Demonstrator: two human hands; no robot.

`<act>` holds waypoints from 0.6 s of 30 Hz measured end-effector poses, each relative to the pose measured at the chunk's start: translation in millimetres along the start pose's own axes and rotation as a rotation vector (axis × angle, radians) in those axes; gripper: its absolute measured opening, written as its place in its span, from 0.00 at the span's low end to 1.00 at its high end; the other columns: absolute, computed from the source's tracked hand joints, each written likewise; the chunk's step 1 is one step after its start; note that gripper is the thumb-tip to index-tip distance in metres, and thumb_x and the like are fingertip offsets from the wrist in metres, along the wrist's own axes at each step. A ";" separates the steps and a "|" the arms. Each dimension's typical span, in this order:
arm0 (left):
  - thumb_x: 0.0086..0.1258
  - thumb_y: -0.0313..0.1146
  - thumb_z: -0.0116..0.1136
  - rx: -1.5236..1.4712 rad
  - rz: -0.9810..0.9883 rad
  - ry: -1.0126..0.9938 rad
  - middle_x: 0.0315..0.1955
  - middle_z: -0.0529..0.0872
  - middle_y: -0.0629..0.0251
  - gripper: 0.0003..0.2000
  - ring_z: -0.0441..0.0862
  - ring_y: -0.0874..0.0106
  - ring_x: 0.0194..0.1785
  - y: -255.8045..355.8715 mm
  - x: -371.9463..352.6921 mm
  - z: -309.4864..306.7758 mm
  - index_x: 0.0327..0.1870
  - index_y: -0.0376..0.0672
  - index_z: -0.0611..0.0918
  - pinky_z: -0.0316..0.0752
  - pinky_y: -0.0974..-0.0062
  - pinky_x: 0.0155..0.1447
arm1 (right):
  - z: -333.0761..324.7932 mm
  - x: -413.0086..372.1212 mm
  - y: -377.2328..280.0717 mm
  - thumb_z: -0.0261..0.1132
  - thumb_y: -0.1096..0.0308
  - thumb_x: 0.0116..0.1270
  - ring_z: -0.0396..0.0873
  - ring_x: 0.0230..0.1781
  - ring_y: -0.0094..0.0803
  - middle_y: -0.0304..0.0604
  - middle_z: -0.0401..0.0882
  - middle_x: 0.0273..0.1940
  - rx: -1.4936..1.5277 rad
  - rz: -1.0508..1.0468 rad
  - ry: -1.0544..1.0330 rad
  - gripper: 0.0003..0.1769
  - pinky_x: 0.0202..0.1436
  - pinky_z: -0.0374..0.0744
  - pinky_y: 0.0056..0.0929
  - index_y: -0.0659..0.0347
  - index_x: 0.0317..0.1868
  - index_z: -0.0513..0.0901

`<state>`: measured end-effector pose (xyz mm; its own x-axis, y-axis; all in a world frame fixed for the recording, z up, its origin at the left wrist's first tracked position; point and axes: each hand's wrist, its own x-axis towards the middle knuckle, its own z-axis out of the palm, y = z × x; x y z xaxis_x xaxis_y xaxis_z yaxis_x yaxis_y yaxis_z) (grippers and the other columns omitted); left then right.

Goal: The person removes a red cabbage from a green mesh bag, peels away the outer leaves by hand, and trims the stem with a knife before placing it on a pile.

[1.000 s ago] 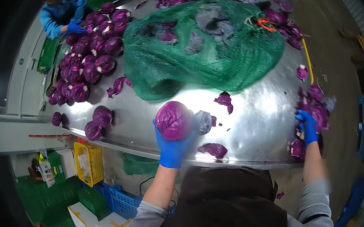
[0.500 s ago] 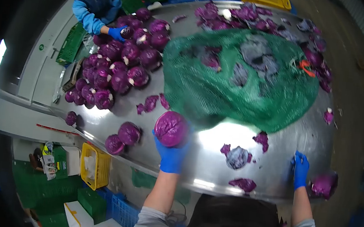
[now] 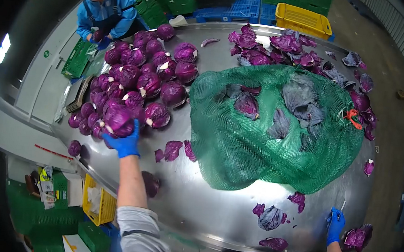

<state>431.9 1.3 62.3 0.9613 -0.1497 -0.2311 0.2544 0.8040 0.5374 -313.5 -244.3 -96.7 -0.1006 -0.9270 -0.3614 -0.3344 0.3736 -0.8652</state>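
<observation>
My left hand (image 3: 125, 143), in a blue glove, is stretched out to the near edge of the cabbage pile with its fingers around a red cabbage (image 3: 119, 120). That cabbage is slightly blurred and overlaps others in the heap (image 3: 128, 76). Low on the right, my right hand (image 3: 336, 225), gloved in blue too, is closed on a small knife (image 3: 343, 205); only its thin pale blade sticks out above the fingers. Beside that hand lie purple outer leaves (image 3: 358, 237). Part of another cabbage (image 3: 150, 184) shows next to my left forearm.
A green mesh bag (image 3: 267, 152) with loose leaves on it spreads over the metal table (image 3: 179, 206). More leaves (image 3: 287, 47) are heaped at the far edge. A co-worker (image 3: 107, 7) in blue stands behind the pile. Yellow crates (image 3: 303, 20) and green crates surround the table.
My left hand has carried the trimmed cabbage left and away from me to the pile. The co-worker has drawn a hand back from the heap. The view has shifted.
</observation>
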 end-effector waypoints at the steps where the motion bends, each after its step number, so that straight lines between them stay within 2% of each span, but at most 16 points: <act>1: 0.66 0.67 0.39 -0.059 0.035 -0.046 0.68 0.64 0.66 0.35 0.59 0.55 0.71 12.8 24.3 -2.9 0.70 0.59 0.63 0.60 0.33 0.64 | -1.0 -0.5 0.7 0.62 0.67 0.68 0.67 0.14 0.15 0.32 0.73 0.20 -0.025 0.019 0.014 0.06 0.16 0.61 0.16 0.57 0.33 0.79; 2: 0.66 0.67 0.38 0.023 0.205 -0.101 0.70 0.62 0.63 0.38 0.56 0.52 0.72 16.2 21.5 20.1 0.71 0.52 0.62 0.60 0.33 0.64 | 2.4 -3.6 -4.4 0.62 0.67 0.68 0.67 0.14 0.15 0.32 0.73 0.20 -0.030 0.026 0.033 0.06 0.16 0.61 0.16 0.57 0.33 0.79; 3: 0.67 0.61 0.46 0.684 0.667 -0.443 0.71 0.59 0.63 0.38 0.56 0.56 0.72 37.8 122.2 -54.2 0.71 0.43 0.59 0.55 0.41 0.70 | 8.8 -9.0 -15.4 0.62 0.67 0.67 0.67 0.14 0.16 0.32 0.73 0.20 -0.055 0.047 0.040 0.05 0.17 0.62 0.17 0.57 0.33 0.79; 4: 0.65 0.58 0.54 -0.031 0.249 -0.329 0.71 0.57 0.62 0.42 0.56 0.59 0.72 33.0 52.8 24.5 0.72 0.41 0.54 0.53 0.50 0.73 | 9.2 -14.8 -23.6 0.62 0.67 0.67 0.67 0.15 0.16 0.32 0.73 0.20 -0.079 0.069 0.056 0.05 0.17 0.62 0.17 0.58 0.34 0.80; 5: 0.67 0.57 0.48 -0.214 0.265 -0.226 0.72 0.55 0.60 0.37 0.53 0.56 0.74 30.4 50.8 50.9 0.72 0.42 0.58 0.46 0.48 0.76 | 6.9 -17.0 -23.4 0.62 0.67 0.67 0.67 0.15 0.16 0.32 0.73 0.20 -0.076 0.079 0.103 0.05 0.17 0.62 0.17 0.58 0.34 0.80; 6: 0.64 0.52 0.58 -0.360 0.066 -0.331 0.73 0.54 0.61 0.42 0.53 0.61 0.74 51.1 77.2 35.7 0.74 0.46 0.52 0.49 0.53 0.75 | 8.2 -15.1 -18.3 0.62 0.68 0.67 0.68 0.15 0.16 0.32 0.74 0.21 -0.074 0.058 0.096 0.04 0.18 0.64 0.18 0.58 0.34 0.80; 7: 0.65 0.50 0.57 -0.148 0.200 -0.346 0.73 0.50 0.54 0.42 0.50 0.57 0.75 45.8 78.6 46.2 0.74 0.43 0.50 0.46 0.53 0.76 | 9.4 -14.3 -17.3 0.62 0.69 0.66 0.68 0.16 0.16 0.32 0.74 0.22 -0.073 0.036 0.088 0.04 0.18 0.65 0.18 0.59 0.35 0.81; 8: 0.68 0.49 0.54 -0.188 0.138 -0.318 0.72 0.51 0.45 0.39 0.47 0.52 0.75 40.1 77.5 52.3 0.73 0.37 0.52 0.45 0.53 0.76 | 8.8 -13.9 -17.4 0.62 0.69 0.66 0.68 0.16 0.16 0.32 0.74 0.22 -0.069 0.040 0.129 0.04 0.18 0.65 0.18 0.59 0.35 0.81; 10: 0.71 0.47 0.49 0.018 -0.105 -0.532 0.70 0.55 0.41 0.35 0.50 0.48 0.74 8.3 67.9 68.0 0.71 0.32 0.55 0.49 0.52 0.76 | 11.7 -16.7 -20.0 0.63 0.70 0.66 0.69 0.17 0.17 0.33 0.75 0.24 -0.118 0.042 0.113 0.04 0.20 0.67 0.19 0.61 0.36 0.81; 12: 0.74 0.46 0.45 0.164 -0.342 -0.694 0.68 0.60 0.42 0.31 0.57 0.49 0.72 -43.1 14.4 100.6 0.70 0.32 0.59 0.57 0.54 0.73 | 9.3 -16.4 -16.0 0.63 0.70 0.66 0.70 0.18 0.17 0.33 0.76 0.24 -0.136 0.023 0.140 0.04 0.20 0.67 0.19 0.62 0.37 0.82; 13: 0.75 0.45 0.42 0.379 -0.311 -0.847 0.67 0.64 0.44 0.29 0.66 0.52 0.68 -70.9 -5.2 106.2 0.69 0.32 0.60 0.65 0.59 0.69 | 10.2 -17.0 -19.4 0.63 0.70 0.66 0.70 0.18 0.17 0.33 0.76 0.24 -0.139 0.036 0.128 0.04 0.21 0.68 0.19 0.62 0.37 0.82; 14: 0.75 0.45 0.41 0.612 -0.264 -0.904 0.65 0.68 0.46 0.28 0.72 0.58 0.63 -97.2 -32.9 119.3 0.68 0.33 0.62 0.69 0.64 0.65 | 11.2 -17.4 -21.8 0.63 0.71 0.66 0.70 0.18 0.16 0.33 0.76 0.24 -0.145 0.052 0.111 0.04 0.21 0.68 0.19 0.62 0.37 0.82; 15: 0.75 0.48 0.42 0.733 -0.308 -0.989 0.63 0.71 0.50 0.29 0.72 0.60 0.63 -121.1 -51.7 123.0 0.68 0.34 0.63 0.67 0.65 0.67 | 12.5 -17.5 -20.3 0.62 0.71 0.66 0.70 0.18 0.16 0.32 0.76 0.24 -0.125 0.007 0.118 0.04 0.22 0.68 0.19 0.63 0.37 0.82; 16: 0.73 0.42 0.50 0.849 -0.362 -1.025 0.62 0.73 0.52 0.27 0.74 0.63 0.61 -144.9 -75.9 135.4 0.67 0.33 0.66 0.68 0.67 0.65 | 13.0 -18.0 -20.0 0.62 0.71 0.66 0.70 0.18 0.16 0.32 0.76 0.24 -0.134 0.018 0.117 0.04 0.22 0.68 0.19 0.63 0.37 0.82; 17: 0.68 0.36 0.56 1.022 -0.343 -1.197 0.60 0.75 0.55 0.26 0.74 0.65 0.61 -169.2 -79.6 132.7 0.65 0.34 0.69 0.68 0.68 0.65 | 13.1 -18.2 -20.2 0.62 0.71 0.66 0.70 0.18 0.16 0.32 0.76 0.24 -0.131 0.008 0.115 0.05 0.22 0.68 0.18 0.63 0.37 0.82; 18: 0.66 0.33 0.59 1.129 -0.206 -1.365 0.59 0.75 0.58 0.25 0.73 0.68 0.62 -180.4 -112.5 138.9 0.64 0.35 0.71 0.66 0.68 0.67 | 12.6 -17.8 -20.5 0.62 0.71 0.67 0.69 0.18 0.16 0.31 0.76 0.24 -0.127 -0.004 0.113 0.05 0.23 0.68 0.18 0.63 0.37 0.83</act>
<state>292.5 -206.8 104.0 0.1552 -0.9832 0.0957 -0.2527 0.0541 0.9660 -293.1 -235.1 -77.0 -0.2013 -0.9290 -0.3104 -0.4500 0.3692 -0.8131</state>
